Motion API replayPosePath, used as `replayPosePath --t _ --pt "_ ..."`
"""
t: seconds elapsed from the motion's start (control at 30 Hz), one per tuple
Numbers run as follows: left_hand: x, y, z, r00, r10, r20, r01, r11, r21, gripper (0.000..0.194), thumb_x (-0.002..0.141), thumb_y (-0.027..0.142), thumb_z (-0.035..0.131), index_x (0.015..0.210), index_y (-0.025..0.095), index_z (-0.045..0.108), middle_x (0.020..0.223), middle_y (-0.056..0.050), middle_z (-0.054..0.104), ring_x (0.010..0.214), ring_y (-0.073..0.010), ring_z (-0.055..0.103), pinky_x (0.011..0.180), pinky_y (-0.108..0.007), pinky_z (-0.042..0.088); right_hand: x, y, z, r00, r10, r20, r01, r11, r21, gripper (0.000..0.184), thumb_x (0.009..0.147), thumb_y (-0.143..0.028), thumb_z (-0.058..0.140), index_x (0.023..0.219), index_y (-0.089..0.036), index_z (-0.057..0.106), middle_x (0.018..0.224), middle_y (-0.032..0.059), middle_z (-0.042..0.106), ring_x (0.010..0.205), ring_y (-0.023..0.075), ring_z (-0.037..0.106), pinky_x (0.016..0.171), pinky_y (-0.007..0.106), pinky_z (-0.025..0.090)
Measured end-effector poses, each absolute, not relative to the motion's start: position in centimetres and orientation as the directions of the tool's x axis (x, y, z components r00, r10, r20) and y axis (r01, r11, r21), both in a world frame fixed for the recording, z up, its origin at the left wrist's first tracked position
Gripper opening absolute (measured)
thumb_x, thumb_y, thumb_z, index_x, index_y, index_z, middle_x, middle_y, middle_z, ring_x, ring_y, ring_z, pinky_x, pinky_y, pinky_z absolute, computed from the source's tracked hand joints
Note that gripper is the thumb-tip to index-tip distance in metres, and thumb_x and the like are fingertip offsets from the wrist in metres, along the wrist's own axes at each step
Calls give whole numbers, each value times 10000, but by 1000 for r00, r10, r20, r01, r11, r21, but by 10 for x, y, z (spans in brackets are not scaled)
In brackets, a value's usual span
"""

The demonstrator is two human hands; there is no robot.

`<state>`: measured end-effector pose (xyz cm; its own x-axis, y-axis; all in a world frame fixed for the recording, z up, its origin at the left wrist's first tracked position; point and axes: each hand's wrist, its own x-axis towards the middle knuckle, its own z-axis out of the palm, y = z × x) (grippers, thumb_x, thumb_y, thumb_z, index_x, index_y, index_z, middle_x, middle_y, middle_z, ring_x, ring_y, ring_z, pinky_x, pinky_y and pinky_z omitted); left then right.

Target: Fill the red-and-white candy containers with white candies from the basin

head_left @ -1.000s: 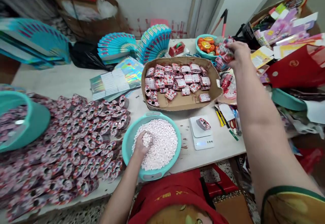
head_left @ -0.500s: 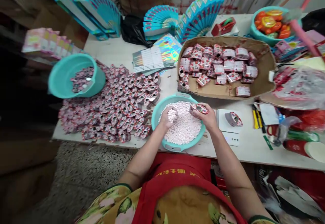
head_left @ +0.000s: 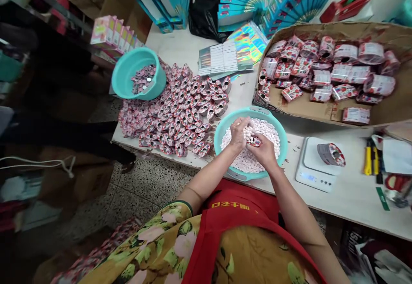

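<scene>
Cluttered white worktable (head_left: 180, 48) runs across the view, with speckled floor below it on the near left. The landmark is the teal round plastic basin (head_left: 222, 126) at the table's near edge, filled with small white pellets (head_left: 268, 131).

Much is hard to read. The small red-and-white printed packet (head_left: 255, 140) is nearly buried between the two hands; only a sliver of it shows, so its opening cannot be made out. The cardboard tray (head_left: 394, 104) beyond and right of the basin is cut off at the frame's right edge.

The left hand (head_left: 238, 134) is cupped over the basin, fingers curled narrowly around a clutch of pellets. The right hand (head_left: 265, 153) presses against it from the right, fingers pinched on the packet, which sits just above the pellets at the fingertips of both hands.

The cardboard tray holds rows of filled red-and-white packets (head_left: 322, 67). Left of the basin lies a broad heap of flat empty packets (head_left: 174, 108), and beyond that heap a tilted teal bucket (head_left: 128, 71) holds more of them. Right of the basin, a white digital scale (head_left: 313, 168) carries one packet on its pan (head_left: 331, 154). Teal folding fans (head_left: 246, 1) stand fanned out at the far side of the table.
</scene>
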<state>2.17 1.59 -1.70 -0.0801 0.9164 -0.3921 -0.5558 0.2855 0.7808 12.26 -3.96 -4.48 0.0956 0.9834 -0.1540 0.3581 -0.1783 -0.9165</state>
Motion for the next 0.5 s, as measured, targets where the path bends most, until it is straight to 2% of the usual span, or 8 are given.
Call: replayPosePath --t 0.17,0.37,0.5 --pt "20 20 -6 -76 909 -410 -574 296 763 460 754 501 788 665 185 465 574 54 481 520 -90 529 564 -231 420 119 -35 -38 107 981 -159 429 -190 -883 416 656 -363 715 1041 -207 726 1076 71 766 1009 303 713 936 429 543" --pt "22 18 -7 -86 903 -422 -565 304 767 399 803 413 766 673 183 467 611 52 518 494 -69 504 526 -212 417 121 -38 -34 109 981 -163 391 -193 -900 394 657 -308 731 1046 -246 722 1119 43 761 1044 286 705 977 428 535" --pt "25 16 -13 -43 903 -427 -553 335 763 425 802 451 768 677 190 457 578 62 485 482 -75 505 500 -207 405 124 -40 -34 129 976 -176 431 -215 -877 358 648 -293 725 1002 -239 720 1073 42 756 1011 288 701 954 436 540"
